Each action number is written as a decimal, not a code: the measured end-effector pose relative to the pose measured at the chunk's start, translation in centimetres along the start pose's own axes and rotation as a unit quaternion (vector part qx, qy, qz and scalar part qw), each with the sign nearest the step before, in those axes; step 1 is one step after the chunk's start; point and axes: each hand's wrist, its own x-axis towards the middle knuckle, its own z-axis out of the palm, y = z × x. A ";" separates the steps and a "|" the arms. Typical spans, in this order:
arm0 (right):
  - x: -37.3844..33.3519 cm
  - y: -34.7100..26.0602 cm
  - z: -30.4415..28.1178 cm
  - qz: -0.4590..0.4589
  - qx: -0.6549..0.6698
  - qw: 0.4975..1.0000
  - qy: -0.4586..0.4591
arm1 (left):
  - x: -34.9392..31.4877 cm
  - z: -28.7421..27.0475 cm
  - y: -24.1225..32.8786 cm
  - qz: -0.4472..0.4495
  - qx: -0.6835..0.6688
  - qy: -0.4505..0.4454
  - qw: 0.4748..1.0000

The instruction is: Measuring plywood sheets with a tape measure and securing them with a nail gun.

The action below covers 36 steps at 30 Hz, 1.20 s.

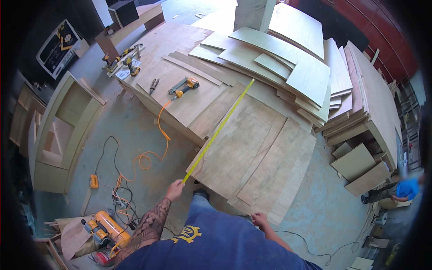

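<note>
My left hand (pixel 174 190) is closed round the near end of a yellow tape measure (pixel 219 129). The extended blade runs slantwise up and to the right, along the left side of a plywood panel (pixel 234 139), and its far tip reaches past the panel's far side. Whether a case sits inside my fist is hidden. Close to the near right edge of the boards, my right hand (pixel 259 219) is curled; I cannot see what, if anything, is in it. A narrower board (pixel 274 168) lies at the panel's right.
On the bench lie an orange nail gun (pixel 184 87), pliers (pixel 154 85) and a drill (pixel 131 66). An orange hose (pixel 143 157) trails to the floor near a compressor (pixel 110 227). Plywood sheets (pixel 270 63) are stacked behind. Another person (pixel 405 190) is far right.
</note>
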 end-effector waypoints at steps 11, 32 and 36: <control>-11.3 -8.0 3.5 0.067 0.263 0.945 0.180 | 17.3 -6.5 3.5 -0.116 0.057 -0.069 0.989; -18.0 -11.0 7.7 0.138 0.140 0.963 0.184 | 20.7 -5.4 -3.5 -0.115 0.196 -0.024 0.974; -17.8 -13.2 8.4 0.133 0.130 0.968 0.171 | 21.1 -6.1 -3.8 -0.111 0.194 -0.021 0.974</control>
